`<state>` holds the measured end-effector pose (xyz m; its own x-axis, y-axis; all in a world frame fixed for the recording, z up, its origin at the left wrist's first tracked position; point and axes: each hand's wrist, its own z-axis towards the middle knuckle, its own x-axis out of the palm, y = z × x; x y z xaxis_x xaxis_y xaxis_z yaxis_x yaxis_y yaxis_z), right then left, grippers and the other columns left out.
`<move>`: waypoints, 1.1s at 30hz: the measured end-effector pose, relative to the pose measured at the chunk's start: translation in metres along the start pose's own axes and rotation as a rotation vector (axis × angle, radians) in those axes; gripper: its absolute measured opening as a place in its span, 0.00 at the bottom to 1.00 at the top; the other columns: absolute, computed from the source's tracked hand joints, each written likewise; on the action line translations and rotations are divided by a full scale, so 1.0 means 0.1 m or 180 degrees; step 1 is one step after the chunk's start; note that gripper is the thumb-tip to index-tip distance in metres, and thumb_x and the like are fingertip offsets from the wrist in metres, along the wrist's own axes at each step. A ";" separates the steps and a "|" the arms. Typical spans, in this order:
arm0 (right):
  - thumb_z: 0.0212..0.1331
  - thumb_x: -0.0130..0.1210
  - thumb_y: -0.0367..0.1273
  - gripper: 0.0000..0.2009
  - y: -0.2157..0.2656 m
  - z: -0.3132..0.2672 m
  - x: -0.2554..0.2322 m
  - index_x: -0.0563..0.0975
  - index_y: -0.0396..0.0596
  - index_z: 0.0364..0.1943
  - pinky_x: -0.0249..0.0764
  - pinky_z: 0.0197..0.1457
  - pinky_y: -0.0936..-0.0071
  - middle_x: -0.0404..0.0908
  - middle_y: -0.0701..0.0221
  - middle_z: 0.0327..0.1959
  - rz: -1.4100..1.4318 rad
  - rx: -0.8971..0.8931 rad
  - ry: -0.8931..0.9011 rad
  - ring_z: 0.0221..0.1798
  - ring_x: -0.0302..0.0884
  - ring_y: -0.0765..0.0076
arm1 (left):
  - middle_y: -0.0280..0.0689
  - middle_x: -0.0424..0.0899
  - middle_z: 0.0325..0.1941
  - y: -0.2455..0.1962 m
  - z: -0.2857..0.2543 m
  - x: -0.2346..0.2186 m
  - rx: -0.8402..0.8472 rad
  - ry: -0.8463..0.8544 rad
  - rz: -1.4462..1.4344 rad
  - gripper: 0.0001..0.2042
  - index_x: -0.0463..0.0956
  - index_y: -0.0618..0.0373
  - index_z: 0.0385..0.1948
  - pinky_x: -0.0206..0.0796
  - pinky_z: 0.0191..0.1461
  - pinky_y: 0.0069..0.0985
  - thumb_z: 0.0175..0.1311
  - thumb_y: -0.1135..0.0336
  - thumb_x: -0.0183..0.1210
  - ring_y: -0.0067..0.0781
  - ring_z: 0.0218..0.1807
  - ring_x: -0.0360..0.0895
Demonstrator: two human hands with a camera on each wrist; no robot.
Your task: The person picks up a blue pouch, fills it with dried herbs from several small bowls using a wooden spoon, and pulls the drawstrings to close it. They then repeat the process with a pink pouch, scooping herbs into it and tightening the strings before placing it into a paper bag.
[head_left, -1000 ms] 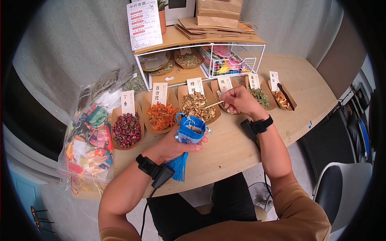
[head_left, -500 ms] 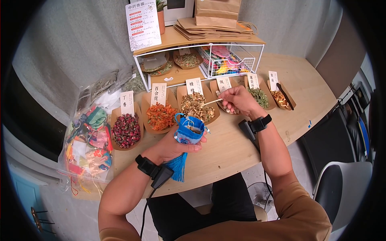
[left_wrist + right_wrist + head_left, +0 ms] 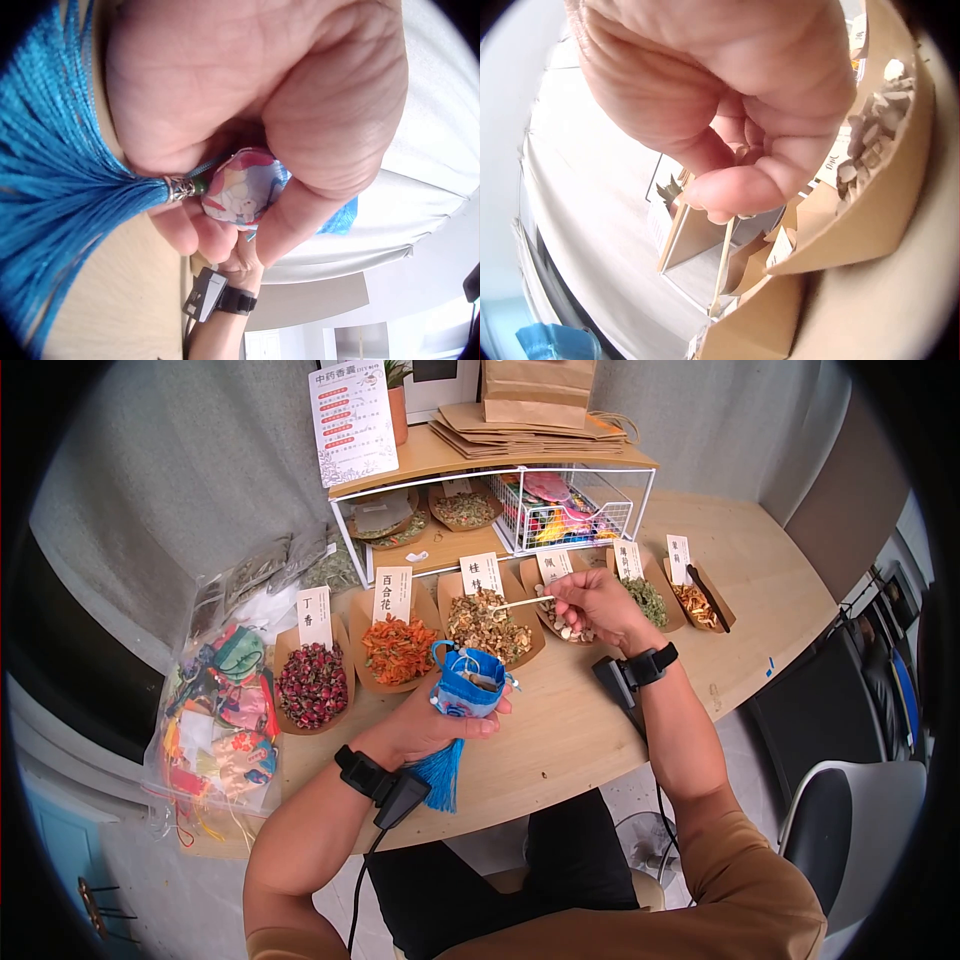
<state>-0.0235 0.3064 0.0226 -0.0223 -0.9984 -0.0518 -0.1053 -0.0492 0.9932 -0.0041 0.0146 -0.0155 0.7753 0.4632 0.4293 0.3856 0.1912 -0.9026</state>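
Observation:
My left hand (image 3: 425,722) holds a blue drawstring pouch (image 3: 466,702) upright, its mouth open and some brown-white filling showing inside. A blue tassel (image 3: 67,172) hangs below the pouch, joined by a metal cap and a green bead. The thumb presses on the printed cloth in the left wrist view. My right hand (image 3: 597,612) pinches a thin wooden spoon (image 3: 522,603) by its end between thumb and fingers. The spoon's tip overlaps the heap of brown dried chips (image 3: 490,630) in the head view. Beneath the right hand is a tray of pale slices (image 3: 877,131), partly hidden.
Paper trays of dark red buds (image 3: 315,685), orange petals (image 3: 400,650), green leaves (image 3: 645,603) and yellow-brown bits (image 3: 697,605) line the table (image 3: 560,730). Left lies a plastic bag of colourful pouches (image 3: 225,705). Behind stands a shelf (image 3: 430,470) with paper bags on top.
The spoon's tip has moved back and slightly left over the brown chips, its shaft now more level. The right hand has shifted slightly; the left hand keeps holding the pouch almost in place.

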 end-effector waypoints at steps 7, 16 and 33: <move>0.65 0.55 0.28 0.07 0.15 -0.14 0.01 0.81 0.38 0.38 0.69 0.20 0.87 0.79 0.74 0.22 0.0446 -0.0278 0.0319 0.18 0.70 0.85 | 0.37 0.78 0.49 0.00 0.00 0.00 0.0014 -0.0005 -0.0063 0.25 0.71 0.58 0.55 0.70 0.48 0.22 0.53 0.80 0.66 0.24 0.45 0.76; 0.63 0.58 0.30 0.08 0.29 -0.37 0.14 0.83 0.40 0.41 0.70 0.23 0.87 0.81 0.74 0.22 -0.0137 -0.0792 0.0845 0.20 0.73 0.85 | 0.37 0.79 0.49 0.00 0.00 0.02 0.0084 0.0017 -0.0119 0.25 0.71 0.58 0.55 0.70 0.47 0.22 0.53 0.79 0.66 0.24 0.45 0.77; 0.61 0.59 0.27 0.08 0.19 -0.33 0.18 0.82 0.39 0.42 0.72 0.26 0.88 0.84 0.70 0.27 -0.0180 -0.1577 0.0495 0.24 0.78 0.84 | 0.33 0.76 0.52 -0.01 -0.01 0.00 -0.0076 0.0008 -0.0084 0.25 0.71 0.57 0.54 0.70 0.50 0.25 0.52 0.78 0.67 0.26 0.54 0.74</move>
<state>0.0070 0.2863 0.0437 0.1216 -0.9843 -0.1282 0.3819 -0.0728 0.9213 -0.0043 0.0136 -0.0147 0.7659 0.4560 0.4532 0.4178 0.1826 -0.8900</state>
